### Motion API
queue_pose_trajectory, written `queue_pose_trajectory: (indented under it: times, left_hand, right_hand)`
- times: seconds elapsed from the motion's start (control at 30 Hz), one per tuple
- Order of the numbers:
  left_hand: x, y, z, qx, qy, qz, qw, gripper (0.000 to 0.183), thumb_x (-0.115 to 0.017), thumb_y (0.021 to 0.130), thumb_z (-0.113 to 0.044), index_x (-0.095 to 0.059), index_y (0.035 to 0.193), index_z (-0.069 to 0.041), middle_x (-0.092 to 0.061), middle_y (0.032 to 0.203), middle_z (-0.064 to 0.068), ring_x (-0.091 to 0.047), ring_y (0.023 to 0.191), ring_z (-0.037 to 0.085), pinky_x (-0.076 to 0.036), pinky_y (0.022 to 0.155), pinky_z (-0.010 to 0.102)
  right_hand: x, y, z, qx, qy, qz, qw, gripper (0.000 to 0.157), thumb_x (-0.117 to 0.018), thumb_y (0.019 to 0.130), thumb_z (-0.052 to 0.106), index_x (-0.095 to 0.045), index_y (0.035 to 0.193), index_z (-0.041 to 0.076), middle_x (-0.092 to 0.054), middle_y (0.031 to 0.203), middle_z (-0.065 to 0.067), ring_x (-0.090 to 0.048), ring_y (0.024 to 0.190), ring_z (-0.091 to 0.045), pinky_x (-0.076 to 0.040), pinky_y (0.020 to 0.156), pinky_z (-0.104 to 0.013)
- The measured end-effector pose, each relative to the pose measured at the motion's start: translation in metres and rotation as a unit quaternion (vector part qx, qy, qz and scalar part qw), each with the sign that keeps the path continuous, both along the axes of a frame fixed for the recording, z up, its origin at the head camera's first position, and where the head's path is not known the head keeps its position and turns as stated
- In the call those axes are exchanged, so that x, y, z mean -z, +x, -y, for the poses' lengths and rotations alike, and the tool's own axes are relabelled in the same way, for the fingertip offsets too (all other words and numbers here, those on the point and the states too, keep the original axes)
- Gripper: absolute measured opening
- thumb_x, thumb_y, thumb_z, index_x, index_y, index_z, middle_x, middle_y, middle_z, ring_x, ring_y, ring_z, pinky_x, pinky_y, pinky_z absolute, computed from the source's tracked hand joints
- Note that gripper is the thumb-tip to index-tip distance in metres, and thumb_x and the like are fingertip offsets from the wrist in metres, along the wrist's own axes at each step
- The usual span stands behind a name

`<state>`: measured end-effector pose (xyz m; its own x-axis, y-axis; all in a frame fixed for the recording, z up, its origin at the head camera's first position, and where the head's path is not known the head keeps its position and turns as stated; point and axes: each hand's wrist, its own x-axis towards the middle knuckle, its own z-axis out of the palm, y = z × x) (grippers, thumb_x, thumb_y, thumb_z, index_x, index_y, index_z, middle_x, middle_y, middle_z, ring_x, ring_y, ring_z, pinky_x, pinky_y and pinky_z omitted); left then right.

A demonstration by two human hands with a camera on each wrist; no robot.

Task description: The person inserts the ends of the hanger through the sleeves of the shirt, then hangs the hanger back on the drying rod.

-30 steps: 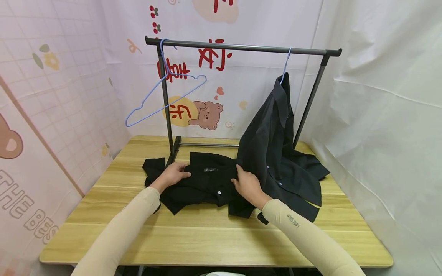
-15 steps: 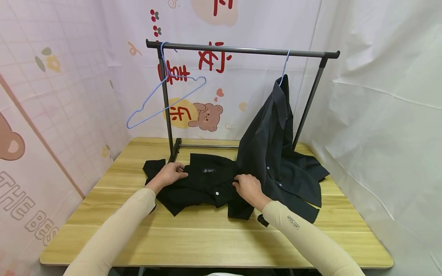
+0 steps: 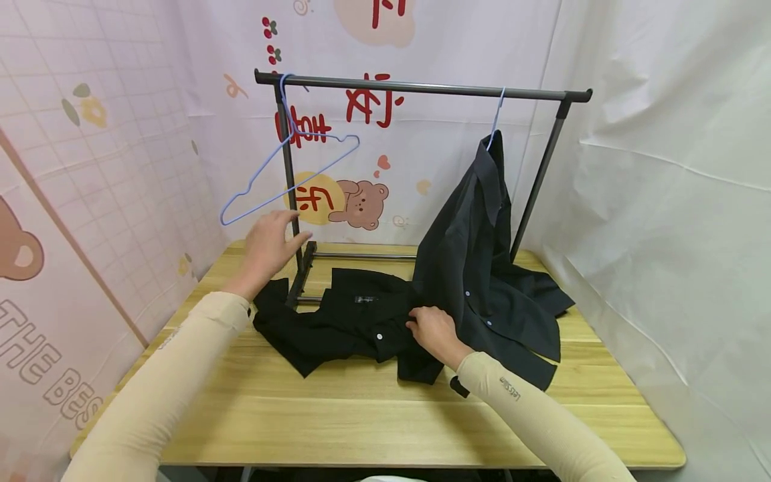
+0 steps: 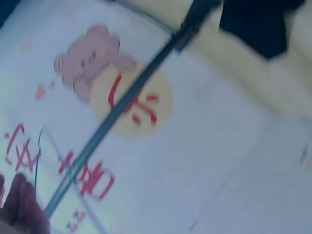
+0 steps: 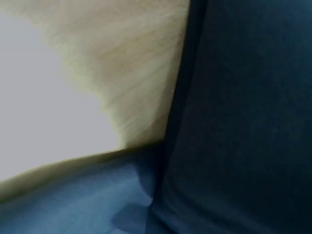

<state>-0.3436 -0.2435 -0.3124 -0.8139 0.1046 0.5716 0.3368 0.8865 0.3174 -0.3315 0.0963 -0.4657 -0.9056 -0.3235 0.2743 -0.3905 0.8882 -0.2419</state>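
Observation:
A black shirt (image 3: 346,335) with a white button and a collar label lies spread on the wooden table (image 3: 337,428). At its right side, the right hand (image 3: 435,329) pinches the cloth near the collar with curled fingers. Raised above the shirt's left end, the left hand (image 3: 268,246) has its fingers apart and holds nothing. Just above that hand hangs a bare blue hanger (image 3: 325,167). In the left wrist view, fingertips of the left hand (image 4: 22,207) show at the lower left. Dark cloth (image 5: 243,122) fills much of the right wrist view; the right fingers are hidden there.
A dark metal clothes rack (image 3: 391,86) stands at the back of the table. Another dark shirt (image 3: 466,248) hangs on a blue hanger at its right, its lower part draped over the tabletop. Printed curtains (image 3: 434,40) enclose the back and sides.
The left hand has let go of the lying shirt and risen up and left toward the bare hanger. The right hand stays at the collar, its fingers now more curled.

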Motion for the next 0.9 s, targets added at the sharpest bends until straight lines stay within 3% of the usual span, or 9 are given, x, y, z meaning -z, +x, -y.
queue_pose_trajectory:
  times: [0.1, 0.2, 0.37, 0.53, 0.7, 0.9]
  left_hand:
    - [-0.027, -0.004, 0.006, -0.042, -0.022, -0.089, 0.9949, 0.053, -0.072, 0.092, -0.034, -0.058, 0.130, 0.000, -0.057, 0.121, 0.023, -0.051, 0.114, 0.042, -0.041, 0.091, 0.055]
    - [-0.051, -0.010, 0.016, -0.077, -0.018, -0.111, 0.9906, 0.058, -0.072, 0.092, -0.037, -0.054, 0.134, -0.001, -0.054, 0.125, 0.024, -0.047, 0.118, 0.043, -0.037, 0.093, 0.056]
    - [-0.080, -0.021, 0.031, -0.124, 0.001, -0.040, 0.9914, 0.072, -0.065, 0.095, -0.044, -0.041, 0.147, -0.001, -0.051, 0.137, 0.028, -0.048, 0.123, 0.049, -0.036, 0.098, 0.061]
    - [-0.098, -0.027, 0.037, -0.136, 0.013, 0.044, 0.9897, 0.082, -0.055, 0.097, -0.054, -0.030, 0.153, 0.001, -0.050, 0.137, 0.032, -0.051, 0.118, 0.053, -0.040, 0.094, 0.063]
    - [-0.103, -0.033, 0.038, -0.133, 0.019, 0.087, 0.9870, 0.080, -0.051, 0.098, -0.055, -0.032, 0.152, 0.001, -0.054, 0.133, 0.031, -0.053, 0.115, 0.051, -0.043, 0.091, 0.061]
    - [-0.101, -0.039, 0.038, -0.127, 0.026, 0.091, 0.9873, 0.062, -0.051, 0.101, -0.046, -0.051, 0.140, 0.002, -0.061, 0.127, 0.026, -0.056, 0.112, 0.046, -0.043, 0.088, 0.059]
  right_hand:
    - [0.001, 0.000, -0.001, 0.001, 0.003, 0.000, 1.000, 0.021, -0.071, 0.093, 0.024, -0.075, 0.110, 0.012, -0.072, 0.099, -0.008, -0.067, 0.086, -0.029, -0.055, 0.069, -0.045]
    - [0.001, 0.000, -0.001, -0.002, 0.002, -0.001, 1.000, 0.021, -0.071, 0.093, 0.024, -0.074, 0.110, 0.012, -0.072, 0.099, -0.008, -0.067, 0.085, -0.028, -0.055, 0.069, -0.044]
    - [0.002, 0.002, -0.001, -0.003, 0.003, -0.006, 1.000, 0.021, -0.071, 0.093, 0.024, -0.074, 0.109, 0.012, -0.072, 0.099, -0.007, -0.067, 0.085, -0.028, -0.055, 0.068, -0.044]
    - [0.002, 0.003, -0.001, -0.001, 0.004, -0.007, 1.000, 0.020, -0.071, 0.093, 0.023, -0.074, 0.109, 0.011, -0.072, 0.099, -0.008, -0.067, 0.086, -0.029, -0.055, 0.069, -0.045]
    - [0.002, 0.003, -0.002, -0.006, 0.005, -0.012, 1.000, 0.020, -0.072, 0.092, 0.023, -0.074, 0.108, 0.011, -0.072, 0.098, -0.008, -0.067, 0.084, -0.028, -0.055, 0.067, -0.044]
    - [0.003, 0.002, -0.002, -0.011, 0.004, -0.010, 1.000, 0.020, -0.071, 0.093, 0.022, -0.074, 0.109, 0.011, -0.072, 0.099, -0.008, -0.067, 0.086, -0.029, -0.055, 0.069, -0.045]
